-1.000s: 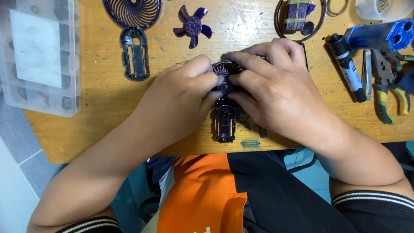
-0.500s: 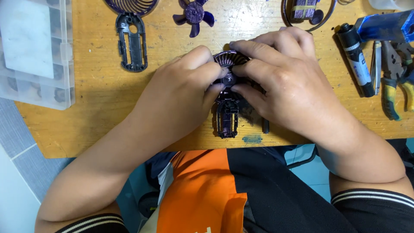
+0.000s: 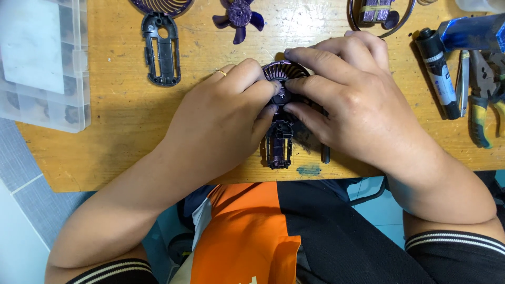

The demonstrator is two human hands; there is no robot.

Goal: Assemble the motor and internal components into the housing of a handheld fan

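both hands pinched the purple fan body [image 3: 280, 126] at its round head, left hand [image 3: 221, 115] and right hand [image 3: 357, 100] fingertips meeting over the hub, handle's long axis running back toward the table edge [image 3: 131, 173], neither hand nearer.

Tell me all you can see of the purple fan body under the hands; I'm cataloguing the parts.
The purple fan body looks like glossy dark plastic: a round ribbed grille head at the far end and a narrow slotted handle pointing toward the person. It lies flat on the wooden table near its front edge. The left hand and right hand both pinch its centre hub, covering much of it.
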